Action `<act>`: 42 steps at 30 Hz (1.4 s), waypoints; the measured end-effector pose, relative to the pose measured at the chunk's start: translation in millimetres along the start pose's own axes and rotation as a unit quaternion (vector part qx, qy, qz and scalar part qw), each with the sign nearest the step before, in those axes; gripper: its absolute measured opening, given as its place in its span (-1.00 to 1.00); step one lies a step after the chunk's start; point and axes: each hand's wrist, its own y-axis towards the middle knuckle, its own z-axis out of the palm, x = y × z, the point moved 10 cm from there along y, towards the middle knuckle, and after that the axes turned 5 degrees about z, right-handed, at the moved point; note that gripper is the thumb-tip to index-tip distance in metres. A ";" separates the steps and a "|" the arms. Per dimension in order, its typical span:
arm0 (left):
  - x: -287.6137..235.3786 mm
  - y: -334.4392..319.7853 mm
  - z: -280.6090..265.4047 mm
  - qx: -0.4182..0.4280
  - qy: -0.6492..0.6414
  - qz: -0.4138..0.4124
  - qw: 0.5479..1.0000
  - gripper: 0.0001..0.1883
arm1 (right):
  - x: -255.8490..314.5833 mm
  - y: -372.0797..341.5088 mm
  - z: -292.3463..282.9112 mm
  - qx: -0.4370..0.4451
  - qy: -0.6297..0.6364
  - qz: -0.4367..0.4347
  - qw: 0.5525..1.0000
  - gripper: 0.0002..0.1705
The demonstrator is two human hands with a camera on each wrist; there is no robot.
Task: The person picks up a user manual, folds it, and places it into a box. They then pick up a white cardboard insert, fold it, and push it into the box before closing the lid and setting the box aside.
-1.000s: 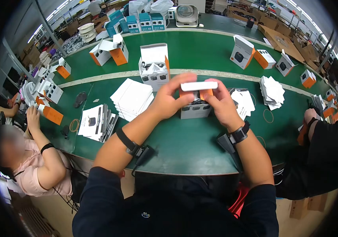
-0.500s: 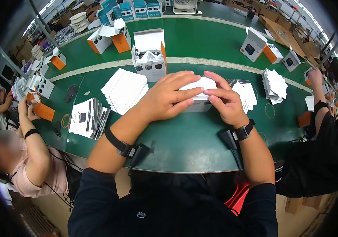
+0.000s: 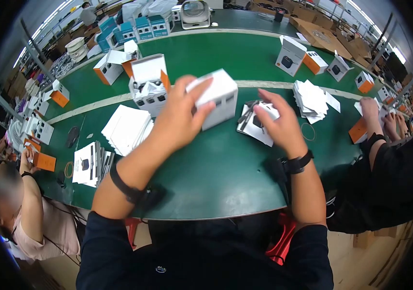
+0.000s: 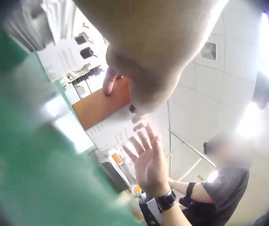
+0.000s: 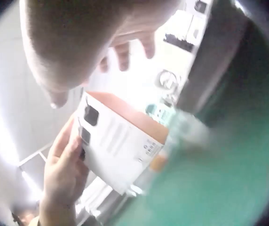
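Observation:
A closed white box (image 3: pixel 223 96) with an orange side, seen in the right wrist view (image 5: pixel 120 146), is gripped by my left hand (image 3: pixel 180 113), fingers and thumb around it. It is tilted above the green table. My right hand (image 3: pixel 281 123) is apart from the box, its fingers spread and holding nothing, over a small pile of printed leaflets (image 3: pixel 259 126). In the left wrist view the orange side of the box (image 4: pixel 101 103) shows beside my left fingers, with my open right hand (image 4: pixel 148 165) beyond it.
An open box (image 3: pixel 151 96) with contents stands behind my left hand. White sheets (image 3: pixel 126 128) and a leaflet stack (image 3: pixel 88 164) lie left, more white sheets (image 3: pixel 310 99) right. People sit on both sides; several boxes stand farther back.
The box, its lid closed down since the first frame, has moved left and turned in my left hand. My right hand has let go of it and drawn away, uncovering the leaflets.

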 end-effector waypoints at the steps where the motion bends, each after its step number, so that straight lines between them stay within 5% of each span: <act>1: 2.1 18.9 2.5 -0.023 0.016 0.015 1.000 -0.48 | -9.2 0.6 -18.7 -0.040 -0.108 -0.005 0.993 -0.46; 5: 47.3 104.9 41.2 -0.040 0.066 -0.016 0.997 -0.46 | -46.2 -3.9 -18.7 0.005 -0.236 0.029 0.971 -0.25; 8: 99.7 146.8 82.8 -0.002 0.111 -0.105 0.988 -0.45 | -37.2 3.6 0.5 0.037 -0.282 -0.008 0.959 -0.32; 11: 138.1 165.0 114.8 0.018 0.109 -0.178 0.978 -0.42 | -53.3 -7.3 -13.9 0.025 -0.281 0.048 0.958 -0.36; 14: 153.0 174.8 137.1 -0.001 0.095 -0.099 0.991 -0.43 | -56.5 -7.3 -13.4 0.015 -0.267 0.062 0.962 -0.38; 18: 103.1 192.5 115.1 0.092 0.269 -0.031 0.958 -0.48 | -50.7 -5.1 -12.5 0.010 -0.256 0.072 0.964 -0.50; 22: 129.4 215.4 43.7 0.236 0.385 -0.170 0.876 -0.64 | -50.6 0.4 -14.1 -0.034 -0.241 0.010 0.970 -0.75; 26: 188.8 193.9 -5.1 0.280 0.443 -0.245 0.816 -0.67 | -38.3 3.8 -16.1 -0.038 -0.149 -0.049 0.987 -0.84; 28: 221.4 181.3 1.2 0.281 0.451 -0.258 0.807 -0.66 | -51.3 5.3 -20.5 -0.048 0.005 0.040 0.998 -0.88; 32: 254.9 177.1 6.6 0.256 0.444 -0.323 0.796 -0.60 | -51.4 5.7 -29.9 -0.071 0.045 0.049 0.995 -0.80; 38: 259.4 185.5 44.0 0.297 0.418 -0.302 0.803 -0.63 | -75.8 4.0 -45.9 -0.187 0.119 -0.027 0.975 -0.75; 42: 220.5 196.3 48.6 0.306 0.405 -0.227 0.831 -0.75 | -89.2 6.0 -45.7 -0.168 0.233 0.038 0.957 -0.73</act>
